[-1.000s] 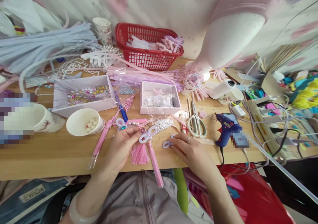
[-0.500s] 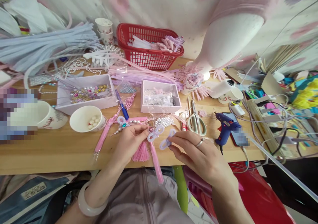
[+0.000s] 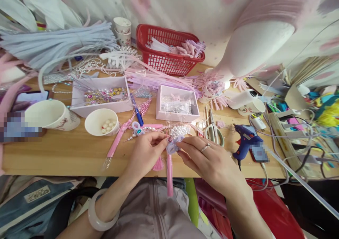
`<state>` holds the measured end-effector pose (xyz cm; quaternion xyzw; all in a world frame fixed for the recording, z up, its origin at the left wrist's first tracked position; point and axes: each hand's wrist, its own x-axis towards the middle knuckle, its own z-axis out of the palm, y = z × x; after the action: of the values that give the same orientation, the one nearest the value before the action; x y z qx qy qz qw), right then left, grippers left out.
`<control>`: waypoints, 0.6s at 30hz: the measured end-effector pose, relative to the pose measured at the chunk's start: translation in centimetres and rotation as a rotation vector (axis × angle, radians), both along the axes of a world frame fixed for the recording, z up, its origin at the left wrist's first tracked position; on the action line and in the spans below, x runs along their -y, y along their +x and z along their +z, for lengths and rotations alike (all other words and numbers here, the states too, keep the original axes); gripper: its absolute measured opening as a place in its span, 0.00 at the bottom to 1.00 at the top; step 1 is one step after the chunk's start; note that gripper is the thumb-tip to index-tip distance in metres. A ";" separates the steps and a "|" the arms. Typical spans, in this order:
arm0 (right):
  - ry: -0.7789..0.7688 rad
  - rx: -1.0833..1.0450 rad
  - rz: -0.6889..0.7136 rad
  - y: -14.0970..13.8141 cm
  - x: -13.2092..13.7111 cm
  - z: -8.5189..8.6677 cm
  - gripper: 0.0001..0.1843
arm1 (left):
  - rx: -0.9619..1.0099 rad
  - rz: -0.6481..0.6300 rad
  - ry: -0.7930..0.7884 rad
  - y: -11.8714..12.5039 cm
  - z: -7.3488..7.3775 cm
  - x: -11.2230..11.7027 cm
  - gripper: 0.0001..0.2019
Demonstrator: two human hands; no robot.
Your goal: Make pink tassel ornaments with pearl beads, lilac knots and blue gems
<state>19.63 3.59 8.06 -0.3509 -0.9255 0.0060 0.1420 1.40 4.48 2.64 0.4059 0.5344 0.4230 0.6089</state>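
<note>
My left hand (image 3: pixel 144 152) pinches a tasseled ornament between thumb and fingers, by its dark pink gem (image 3: pixel 170 139). A long pink tassel (image 3: pixel 170 179) hangs from it past the table's front edge. My right hand (image 3: pixel 213 157) is closed on a lilac looped bow (image 3: pixel 173 147), pressed against the ornament's own lilac loops; where one ends and the other starts is hard to see. A shorter pink tassel (image 3: pixel 158 164) shows below my left fingers. Just behind my hands lies a pile of white pearl beads (image 3: pixel 179 129). Left of them rests another ornament with a teal gem (image 3: pixel 139 131).
Paper cups (image 3: pixel 90 122), white trays (image 3: pixel 102 109) and a red basket (image 3: pixel 169 65) stand around the work area. To the right are scissors (image 3: pixel 221 137), a blue glue gun (image 3: pixel 242 143) and cables. A white mannequin form (image 3: pixel 261 41) rises at the back right.
My right hand has brought its lilac bow left, against the ornament in my left hand. The camera view has shifted, so the table things appear farther right.
</note>
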 end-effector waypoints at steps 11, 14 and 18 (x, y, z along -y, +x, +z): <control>-0.043 -0.030 -0.028 0.8 0.3 -0.8 0.12 | 0.108 0.038 -0.035 0.3 0.1 0.3 0.05; -0.047 -0.046 -0.028 1.1 0.4 -1.1 0.13 | 0.133 0.045 -0.070 0.4 0.4 0.2 0.05; -0.069 -0.081 -0.040 1.1 0.4 -1.2 0.14 | 0.198 0.057 -0.108 0.6 0.2 0.1 0.05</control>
<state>20.74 3.23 6.86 -0.3734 -0.9111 0.0492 0.1675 1.99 4.43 2.83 0.3135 0.5048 0.4489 0.6674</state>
